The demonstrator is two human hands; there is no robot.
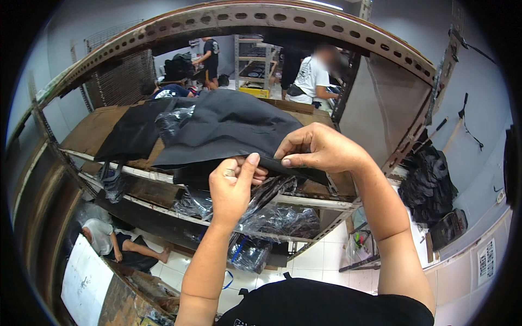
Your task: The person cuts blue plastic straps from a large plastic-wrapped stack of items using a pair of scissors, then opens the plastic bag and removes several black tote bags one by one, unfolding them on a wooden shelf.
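A large sheet of black fabric (234, 122) lies spread over the rack's upper shelf, its near edge lifted toward me. My left hand (232, 182) pinches that edge between thumb and fingers, a ring on one finger. To its right, my right hand (318, 149) is closed on the same edge, thumb below and fingers curled on top. Between the two hands the edge looks folded or doubled. Another black fabric piece (130, 133) lies to the left, with a clear plastic wrap (173, 120) between the two.
Clear plastic bags (277, 223) fill the shelf below. A perforated metal beam (217, 17) crosses overhead. A person (103, 239) sits low at the left; another in a white shirt (312, 76) works beyond the rack. Black bags (429, 185) hang on the right.
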